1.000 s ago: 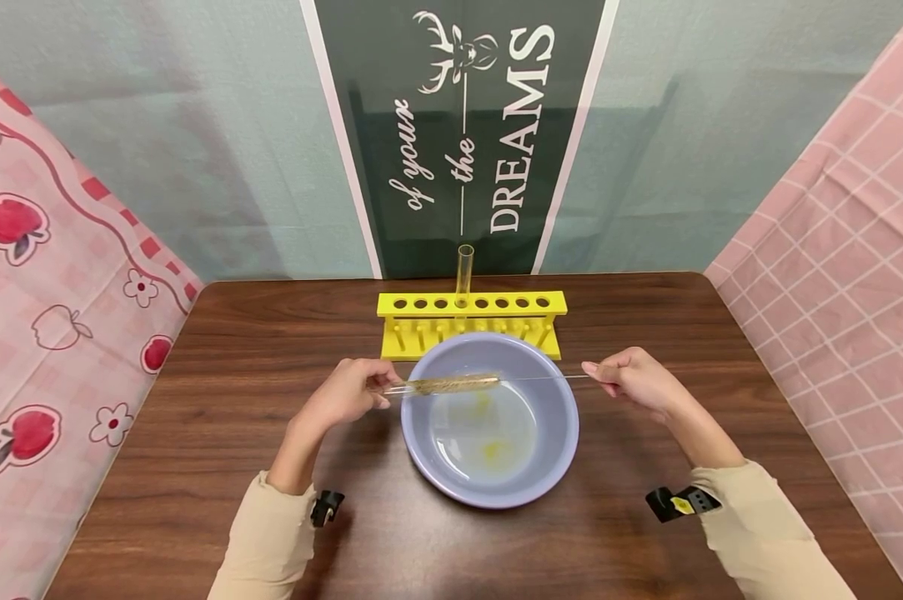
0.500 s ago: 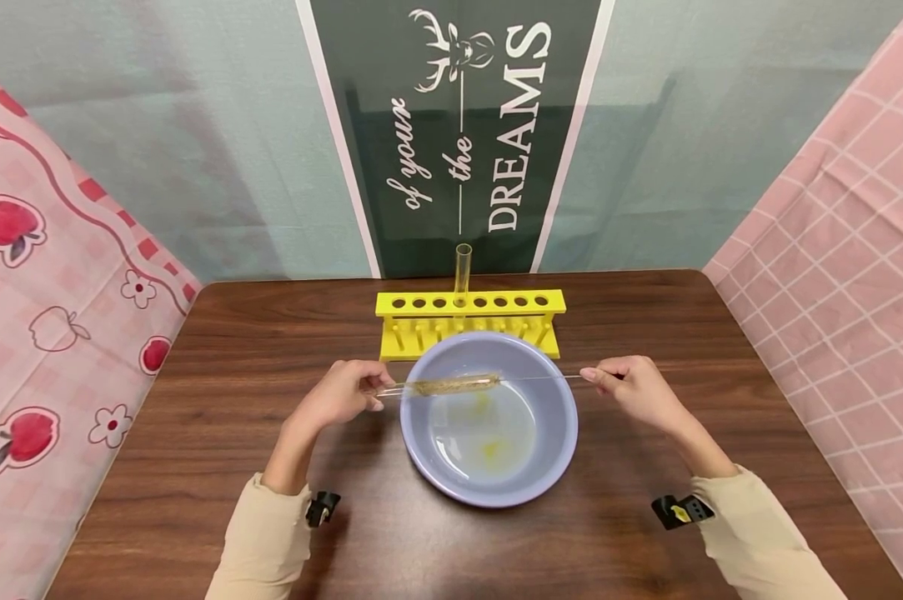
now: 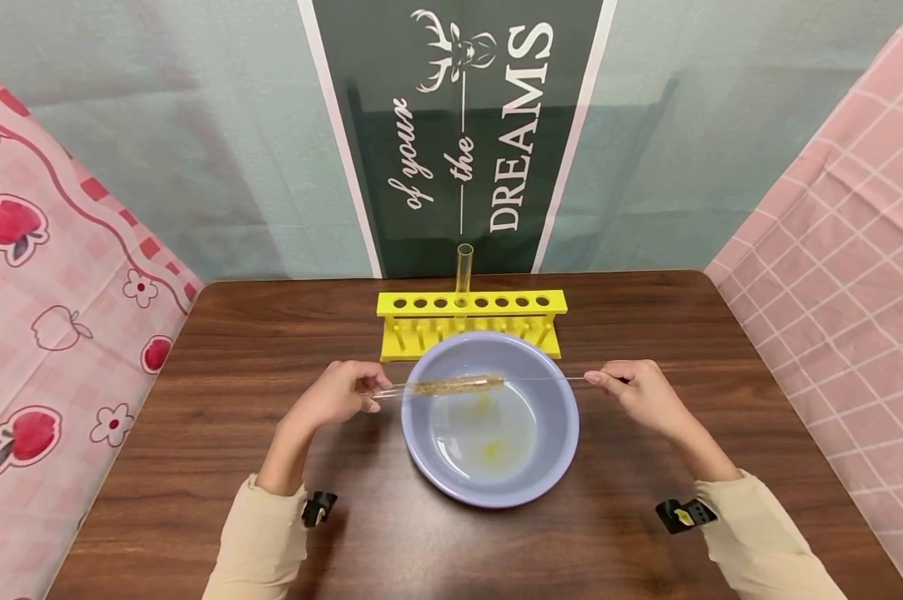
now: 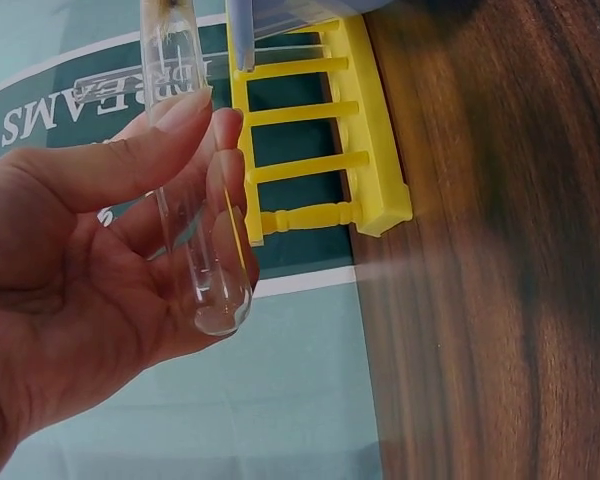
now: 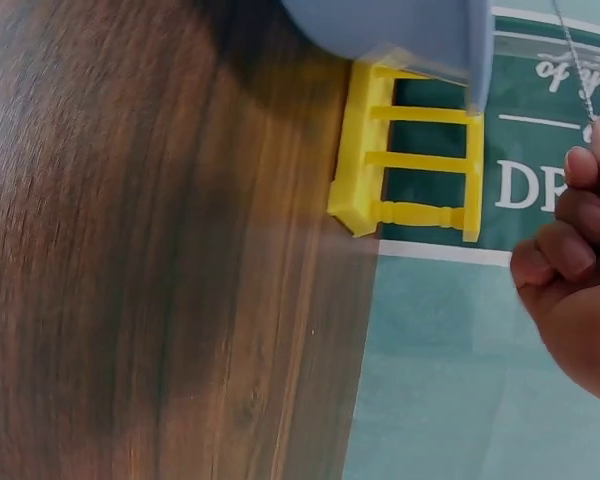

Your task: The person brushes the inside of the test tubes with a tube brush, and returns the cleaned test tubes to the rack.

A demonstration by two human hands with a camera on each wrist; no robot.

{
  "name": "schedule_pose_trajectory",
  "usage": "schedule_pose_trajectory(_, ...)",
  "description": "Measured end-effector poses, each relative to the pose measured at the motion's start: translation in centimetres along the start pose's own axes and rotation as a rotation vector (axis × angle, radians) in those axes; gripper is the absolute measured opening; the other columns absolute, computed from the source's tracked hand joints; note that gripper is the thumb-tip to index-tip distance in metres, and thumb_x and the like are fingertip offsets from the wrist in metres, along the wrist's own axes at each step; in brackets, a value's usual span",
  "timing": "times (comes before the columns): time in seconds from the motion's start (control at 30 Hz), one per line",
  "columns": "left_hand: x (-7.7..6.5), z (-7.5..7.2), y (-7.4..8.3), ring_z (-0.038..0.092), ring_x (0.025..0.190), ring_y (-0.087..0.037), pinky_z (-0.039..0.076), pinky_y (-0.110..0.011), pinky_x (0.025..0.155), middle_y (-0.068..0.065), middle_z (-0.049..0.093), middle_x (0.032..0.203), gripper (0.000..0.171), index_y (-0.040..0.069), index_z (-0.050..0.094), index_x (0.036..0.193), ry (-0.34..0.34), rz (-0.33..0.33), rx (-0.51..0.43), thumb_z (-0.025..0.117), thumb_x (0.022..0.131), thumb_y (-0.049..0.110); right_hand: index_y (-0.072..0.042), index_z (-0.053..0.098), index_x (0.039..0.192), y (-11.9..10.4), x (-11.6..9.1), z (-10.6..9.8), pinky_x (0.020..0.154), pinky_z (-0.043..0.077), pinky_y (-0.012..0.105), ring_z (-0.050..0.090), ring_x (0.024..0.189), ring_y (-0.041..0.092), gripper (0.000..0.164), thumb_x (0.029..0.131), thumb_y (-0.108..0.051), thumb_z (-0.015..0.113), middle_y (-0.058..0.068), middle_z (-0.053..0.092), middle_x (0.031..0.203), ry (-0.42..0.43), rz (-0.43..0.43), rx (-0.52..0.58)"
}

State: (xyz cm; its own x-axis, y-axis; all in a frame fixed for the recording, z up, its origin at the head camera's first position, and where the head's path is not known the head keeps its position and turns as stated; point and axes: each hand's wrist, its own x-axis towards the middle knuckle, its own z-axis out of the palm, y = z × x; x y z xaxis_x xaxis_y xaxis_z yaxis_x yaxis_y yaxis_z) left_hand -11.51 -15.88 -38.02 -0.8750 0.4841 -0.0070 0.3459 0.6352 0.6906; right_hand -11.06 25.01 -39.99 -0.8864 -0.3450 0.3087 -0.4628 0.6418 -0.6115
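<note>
The left hand (image 3: 343, 393) pinches a glass tube (image 3: 395, 391), which runs lengthwise from its fingers over the basin (image 3: 489, 505) toward the right hand (image 3: 637, 393), whose fingertips pinch the wire of a brush (image 3: 481, 382), bristles inside.

The dark backdrop panel (image 3: 484, 125) reads "of your the DREAMS" (sideways, in white).
</note>
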Motion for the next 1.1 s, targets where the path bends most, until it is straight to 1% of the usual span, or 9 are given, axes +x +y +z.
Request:
schedule_pose_trajectory(0.1, -0.1, 0.0, 0.1, 0.053, 0.068, -0.013, 0.046, -0.026, 0.061, 0.001, 0.056, 0.069, 0.022, 0.005, 0.065, 0.080, 0.000, 0.001, 0.002, 0.071, 0.067, -0.011, -0.013, 0.050, 0.054, -0.3, 0.1, -0.6, 0.041, 0.026, 0.023, 0.029, 0.045, 0.004, 0.036, 0.088, -0.016, 0.060, -0.011, 0.035, 0.049, -0.126, 0.189, 0.075)
schedule_pose_trajectory(0.2, -0.2, 0.0, 0.0, 0.053, 0.067, -0.012, 0.046, -0.026, 0.061, 0.002, 0.057, 0.068, 0.023, 0.006, 0.065, 0.080, 0.002, -0.012, 0.005, 0.071, 0.066, -0.012, -0.003, 0.051, 0.055, -0.6, 0.3, -1.3, 0.040, 0.024, 0.025, 0.027, 0.044, 0.006, 0.041, 0.090, -0.024, 0.057, -0.007, 0.033, 0.048, -0.220, 0.345, 0.159)
schedule_pose_trajectory(0.3, -0.3, 0.0, 0.0, 0.053, 0.067, -0.012, 0.046, -0.026, 0.061, 0.002, 0.057, 0.068, 0.023, 0.006, 0.065, 0.080, 0.006, -0.020, 0.006, 0.071, 0.066, -0.012, 0.006, 0.049, 0.056, -0.7, 0.5, -1.9, 0.041, 0.024, 0.026, 0.026, 0.045, 0.007, 0.045, 0.091, -0.023, 0.056, -0.004, 0.034, 0.049, -0.261, 0.447, 0.269)
schedule_pose_trajectory(0.37, -0.3, 0.0, 0.0, 0.053, 0.067, -0.012, 0.046, -0.026, 0.062, 0.003, 0.056, 0.068, 0.023, 0.006, 0.065, 0.080, 0.010, -0.022, 0.007, 0.071, 0.066, -0.012, 0.008, 0.047, 0.057, -0.8, 0.6, -2.3, 0.042, 0.025, 0.026, 0.026, 0.045, 0.007, 0.045, 0.091, -0.020, 0.056, -0.002, 0.035, 0.049, -0.274, 0.487, 0.335)
schedule_pose_trajectory(0.43, -0.4, 0.0, 0.0, 0.053, 0.067, -0.012, 0.047, -0.027, 0.062, 0.004, 0.056, 0.068, 0.023, 0.006, 0.065, 0.080, 0.012, -0.021, 0.007, 0.071, 0.066, -0.012, 0.010, 0.046, 0.057, -0.7, 0.6, -2.5, 0.042, 0.026, 0.027, 0.026, 0.046, 0.007, 0.046, 0.091, -0.019, 0.056, -0.001, 0.036, 0.050, -0.284, 0.502, 0.376)
schedule_pose_trajectory(0.53, -0.4, -0.1, -0.1, 0.053, 0.068, -0.012, 0.047, -0.027, 0.062, 0.004, 0.056, 0.068, 0.023, 0.006, 0.065, 0.080, 0.009, -0.023, 0.010, 0.071, 0.066, -0.012, 0.011, 0.046, 0.057, -0.5, 0.6, -2.6, 0.041, 0.026, 0.027, 0.027, 0.045, 0.007, 0.045, 0.091, -0.018, 0.056, 0.000, 0.036, 0.050, -0.291, 0.502, 0.391)
schedule_pose_trajectory(0.73, -0.8, -0.4, -0.4, 0.053, 0.067, -0.012, 0.046, -0.026, 0.061, 0.003, 0.056, 0.068, 0.024, 0.005, 0.065, 0.080, 0.004, -0.035, 0.009, 0.070, 0.066, -0.013, 0.006, 0.049, 0.056, 0.4, 0.1, -2.7, 0.043, 0.026, 0.028, 0.027, 0.048, 0.006, 0.044, 0.090, -0.019, 0.056, -0.005, 0.036, 0.051, -0.256, 0.455, 0.311)
schedule_pose_trajectory(0.83, -1.1, -0.5, -0.9, 0.053, 0.066, -0.012, 0.046, -0.026, 0.061, 0.003, 0.057, 0.067, 0.024, 0.005, 0.065, 0.080, 0.014, -0.033, 0.018, 0.070, 0.065, -0.014, 0.004, 0.050, 0.056, 0.8, -0.2, -3.1, 0.042, 0.026, 0.028, 0.027, 0.048, 0.006, 0.042, 0.090, -0.020, 0.057, -0.005, 0.036, 0.051, -0.247, 0.433, 0.299)
schedule_pose_trajectory(1.1, -1.7, -1.0, -1.6, 0.055, 0.068, -0.013, 0.046, -0.027, 0.062, 0.005, 0.057, 0.068, 0.025, 0.006, 0.064, 0.079, 0.027, -0.036, 0.038, 0.071, 0.064, -0.013, 0.006, 0.050, 0.060, 1.9, -1.0, -4.0, 0.039, 0.025, 0.028, 0.025, 0.047, 0.004, 0.038, 0.092, -0.014, 0.054, -0.004, 0.038, 0.053, -0.280, 0.434, 0.401)
